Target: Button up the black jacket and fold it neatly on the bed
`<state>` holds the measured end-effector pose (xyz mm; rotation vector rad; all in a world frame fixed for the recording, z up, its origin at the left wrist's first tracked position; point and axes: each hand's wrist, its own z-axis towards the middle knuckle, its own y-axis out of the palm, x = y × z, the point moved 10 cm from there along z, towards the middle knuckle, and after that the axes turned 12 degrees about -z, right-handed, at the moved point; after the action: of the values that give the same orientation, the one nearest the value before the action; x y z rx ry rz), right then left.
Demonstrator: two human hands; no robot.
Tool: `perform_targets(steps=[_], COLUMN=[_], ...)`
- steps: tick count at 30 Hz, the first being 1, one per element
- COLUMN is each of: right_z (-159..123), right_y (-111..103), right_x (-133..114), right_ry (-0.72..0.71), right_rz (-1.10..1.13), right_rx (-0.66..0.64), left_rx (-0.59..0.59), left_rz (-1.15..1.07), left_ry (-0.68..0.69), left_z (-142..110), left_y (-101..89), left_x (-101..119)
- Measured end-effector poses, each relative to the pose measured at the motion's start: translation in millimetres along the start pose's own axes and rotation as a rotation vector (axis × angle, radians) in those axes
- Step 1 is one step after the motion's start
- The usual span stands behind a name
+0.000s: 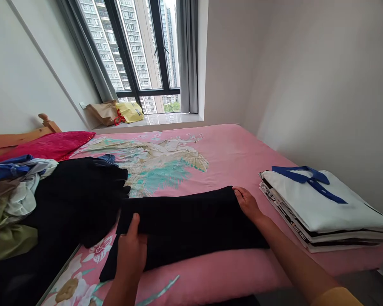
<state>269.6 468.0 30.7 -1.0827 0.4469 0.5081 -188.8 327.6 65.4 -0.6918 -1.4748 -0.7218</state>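
A black garment [191,223] lies folded into a long strip across the near part of a pink bed sheet [230,148]. My left hand [131,250] grips its left end, thumb on top and fingers tucked under the fabric. At the strip's far right end, my right hand [247,203] is curled over the corner of the cloth.
A stack of folded clothes [319,208], topped by a white shirt with a blue collar, sits at the right bed edge. A heap of unfolded clothes [25,199] with a black piece lies at the left. A red pillow [47,144] and window-sill bags [118,112] are behind.
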Motion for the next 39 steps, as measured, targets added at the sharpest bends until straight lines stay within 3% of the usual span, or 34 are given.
perform_targets(steps=[2, 4, 7, 9, 14, 21, 28, 34, 39], right_z=[-14.0, -30.6, -55.8, -72.0, -109.1, -133.0, -142.0, -150.5, -147.9], right_y=[-14.5, -19.6, -14.1, -5.3, 17.0, 22.0, 33.2, 46.7, 44.3], right_x=[-3.1, -5.1, -7.2, -12.6, -32.2, -57.1, -76.2, -71.8, -72.1], right_ry=[-0.044, -0.079, -0.088, -0.106, -0.199, -0.338, -0.399, -0.384, -0.371], right_rz=[-0.062, -0.162, -0.302, -0.356, -0.437, -0.513, -0.442, -0.449, -0.453], right_rx=[0.072, 0.092, 0.055, 0.013, -0.026, 0.084, 0.044, 0.035, 0.037], left_rx=[0.038, 0.062, 0.055, 0.002, -0.15, -0.157, -0.229, -0.125, -0.115], left_rz=[-0.125, -0.242, -0.396, -0.388, -0.103, 0.167, 0.241, 0.428, 0.531], left_ry=[-0.083, -0.247, -0.484, -0.54, -0.501, -0.371, -0.172, -0.167, -0.071], left_z=[25.6, 38.3, 40.1, 41.3, 57.2, 79.2, 96.0, 100.1, 114.5], left_y=[-11.3, -19.1, -22.4, -21.8, -27.5, -55.2, -35.9, -53.1, -50.8], left_x=[-19.4, -53.9, -98.7, -106.7, -86.0, -65.6, -29.9, -51.8, -54.9])
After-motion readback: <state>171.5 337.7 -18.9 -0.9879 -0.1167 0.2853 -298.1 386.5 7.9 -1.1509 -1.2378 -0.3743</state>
